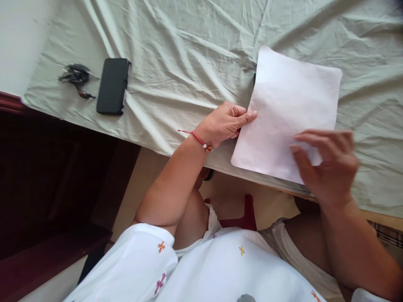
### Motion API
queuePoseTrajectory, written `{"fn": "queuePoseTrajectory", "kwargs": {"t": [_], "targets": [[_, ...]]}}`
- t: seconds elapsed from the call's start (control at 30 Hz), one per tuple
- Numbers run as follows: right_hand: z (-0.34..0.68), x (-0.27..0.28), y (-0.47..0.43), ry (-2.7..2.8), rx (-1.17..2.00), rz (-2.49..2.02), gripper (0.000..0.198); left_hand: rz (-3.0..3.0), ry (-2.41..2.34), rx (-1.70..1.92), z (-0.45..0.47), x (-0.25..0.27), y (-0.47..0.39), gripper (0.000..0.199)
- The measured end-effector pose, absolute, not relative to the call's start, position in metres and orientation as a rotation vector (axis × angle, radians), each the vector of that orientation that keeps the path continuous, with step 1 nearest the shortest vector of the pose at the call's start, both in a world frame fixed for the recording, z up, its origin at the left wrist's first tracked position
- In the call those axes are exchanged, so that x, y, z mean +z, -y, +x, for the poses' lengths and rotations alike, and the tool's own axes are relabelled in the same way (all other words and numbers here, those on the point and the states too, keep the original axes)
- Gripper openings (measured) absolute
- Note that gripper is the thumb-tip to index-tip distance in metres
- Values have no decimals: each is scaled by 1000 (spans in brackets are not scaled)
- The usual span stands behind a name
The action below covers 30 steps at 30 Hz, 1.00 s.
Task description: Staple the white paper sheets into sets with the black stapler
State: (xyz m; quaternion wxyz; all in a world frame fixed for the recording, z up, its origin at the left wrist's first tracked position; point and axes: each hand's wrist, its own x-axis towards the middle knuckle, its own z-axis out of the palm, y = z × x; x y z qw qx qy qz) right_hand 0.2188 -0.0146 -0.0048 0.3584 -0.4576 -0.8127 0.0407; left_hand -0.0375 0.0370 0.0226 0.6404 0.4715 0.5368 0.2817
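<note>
A white sheet of paper (292,100) with rounded corners lies at a slant near the front edge of the cloth-covered table. My left hand (225,121) is closed on the sheet's left edge, thumb on top and fingers beneath. Over the lower right part of the paper is my right hand (330,161), slightly blurred, its thumb and fingers apart with nothing between them. Whether its fingertips touch the paper I cannot tell. A small dark edge (254,79) peeks out from under the sheet's left side; the rest of that object is hidden.
A black smartphone (113,86) lies at the left of the table, beside a bunch of keys (75,77). Wrinkled pale green cloth (189,54) covers the tabletop. Dark wooden furniture (47,176) stands at the lower left, and a red stool leg (248,212) shows below the table.
</note>
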Motion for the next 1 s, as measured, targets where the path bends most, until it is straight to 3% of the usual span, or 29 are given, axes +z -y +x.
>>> {"fn": "queuePoseTrajectory", "kwargs": {"t": [0.1,0.3,0.4,0.53,0.8,0.9,1.0], "targets": [[248,-9,-2,1738,131,-1559,37,1065,-1209,586,-40,25,-35,47],[277,-16,-18,1145,772,-1692,50,1065,-1135,495,-45,16,-34,46],[277,-10,-16,1073,854,-1704,54,1067,-1133,489,-45,13,-36,46],[281,2,-11,1147,891,-1845,44,1008,-1193,487,-43,19,-36,47],[287,9,-5,1049,1227,-1915,72,783,-1161,549,-45,29,-39,38],[281,2,-6,882,1311,-1744,74,813,-1156,546,-45,27,-39,40],[272,-5,-10,809,1237,-1540,53,969,-1148,474,-43,22,-37,44]]}}
